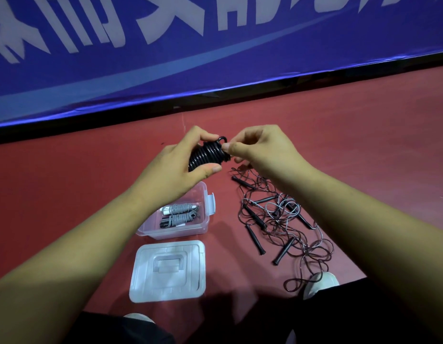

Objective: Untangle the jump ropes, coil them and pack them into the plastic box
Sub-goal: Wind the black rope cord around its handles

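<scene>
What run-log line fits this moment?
left hand: holds black coiled rope | right hand: pinches its end | plastic box: two grey coils inside | lid: off | tangle: on floor

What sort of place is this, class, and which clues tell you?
Probably an indoor sports hall: red court-style floor, a blue banner with white lettering along its edge, and tangled jump ropes lying there.
</scene>
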The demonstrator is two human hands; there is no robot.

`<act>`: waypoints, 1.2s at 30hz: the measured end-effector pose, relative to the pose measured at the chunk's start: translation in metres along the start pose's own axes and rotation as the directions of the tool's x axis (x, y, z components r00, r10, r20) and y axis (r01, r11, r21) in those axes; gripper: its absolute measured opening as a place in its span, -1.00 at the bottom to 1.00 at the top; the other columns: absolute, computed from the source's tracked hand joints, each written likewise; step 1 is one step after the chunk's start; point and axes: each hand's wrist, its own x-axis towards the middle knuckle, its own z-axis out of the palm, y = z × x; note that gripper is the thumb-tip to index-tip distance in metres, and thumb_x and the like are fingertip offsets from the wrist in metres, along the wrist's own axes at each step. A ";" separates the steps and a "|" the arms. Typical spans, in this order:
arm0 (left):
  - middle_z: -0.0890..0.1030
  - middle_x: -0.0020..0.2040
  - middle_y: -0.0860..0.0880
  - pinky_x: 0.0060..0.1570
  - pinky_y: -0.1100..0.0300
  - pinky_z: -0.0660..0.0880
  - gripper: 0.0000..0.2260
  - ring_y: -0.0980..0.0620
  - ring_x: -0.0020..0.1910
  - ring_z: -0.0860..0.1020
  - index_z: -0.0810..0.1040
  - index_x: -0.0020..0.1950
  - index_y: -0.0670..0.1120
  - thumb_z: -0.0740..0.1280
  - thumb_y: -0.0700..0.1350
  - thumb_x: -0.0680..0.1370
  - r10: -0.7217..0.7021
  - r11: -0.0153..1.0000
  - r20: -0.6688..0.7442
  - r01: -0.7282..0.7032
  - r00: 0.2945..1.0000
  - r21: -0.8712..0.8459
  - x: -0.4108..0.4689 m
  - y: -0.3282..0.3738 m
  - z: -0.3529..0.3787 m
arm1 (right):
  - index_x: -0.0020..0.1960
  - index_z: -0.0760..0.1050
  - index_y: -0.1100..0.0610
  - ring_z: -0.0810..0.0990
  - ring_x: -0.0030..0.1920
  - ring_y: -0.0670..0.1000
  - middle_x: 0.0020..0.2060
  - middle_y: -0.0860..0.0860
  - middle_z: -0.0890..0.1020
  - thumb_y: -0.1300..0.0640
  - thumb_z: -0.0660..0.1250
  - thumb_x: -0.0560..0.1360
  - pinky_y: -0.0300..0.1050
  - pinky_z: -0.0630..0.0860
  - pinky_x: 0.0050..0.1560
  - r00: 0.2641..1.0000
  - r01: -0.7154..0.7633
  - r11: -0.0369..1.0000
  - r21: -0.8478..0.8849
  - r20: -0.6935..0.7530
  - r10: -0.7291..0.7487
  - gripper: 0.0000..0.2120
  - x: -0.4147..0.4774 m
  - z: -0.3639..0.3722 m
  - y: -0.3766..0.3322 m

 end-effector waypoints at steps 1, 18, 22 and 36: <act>0.63 0.00 0.11 -0.10 0.02 0.57 -0.60 0.09 -0.15 0.61 0.38 0.26 0.22 0.43 0.13 0.48 0.008 0.998 0.005 -0.008 1.000 0.059 -0.002 -0.001 0.001 | -0.18 0.62 0.26 0.49 -0.45 -0.11 -0.41 0.08 0.57 0.24 0.44 0.48 -0.29 0.46 -0.42 1.000 -0.013 1.000 -0.011 -0.006 0.013 -0.89 0.000 0.003 0.003; 0.63 -0.11 0.11 -0.14 0.09 0.57 -0.37 0.21 -0.29 0.59 0.26 0.25 0.15 0.56 0.14 0.35 -0.114 0.993 0.208 0.115 0.971 0.005 -0.001 -0.017 -0.006 | 0.09 0.56 0.25 0.67 -0.21 0.10 -0.14 0.19 0.65 0.24 0.43 0.49 0.10 0.67 -0.08 0.907 -0.328 0.889 0.320 0.368 0.203 -0.80 0.010 0.027 0.023; 0.59 0.09 0.16 0.11 0.26 0.50 -0.40 0.20 0.04 0.59 0.41 0.23 0.20 0.51 0.31 0.29 -0.192 0.979 0.258 0.202 0.947 -0.010 0.000 -0.048 -0.033 | -0.12 0.56 0.26 0.67 -0.21 0.08 -0.16 0.18 0.62 0.25 0.41 0.51 -0.07 0.68 -0.24 0.929 -0.360 0.783 0.506 0.270 0.253 -0.92 0.023 0.024 0.030; 0.68 0.10 -0.15 0.25 0.05 0.52 -0.75 -0.02 0.06 0.64 0.65 0.12 -0.01 0.48 -0.23 0.48 -0.481 0.721 0.335 0.583 0.810 -0.374 -0.006 -0.227 0.016 | 0.05 0.55 0.24 0.60 -0.20 0.02 -0.13 0.12 0.59 0.37 0.48 0.42 -0.28 0.61 -0.16 0.880 -0.409 0.905 0.113 0.310 0.359 -0.76 0.102 0.113 0.149</act>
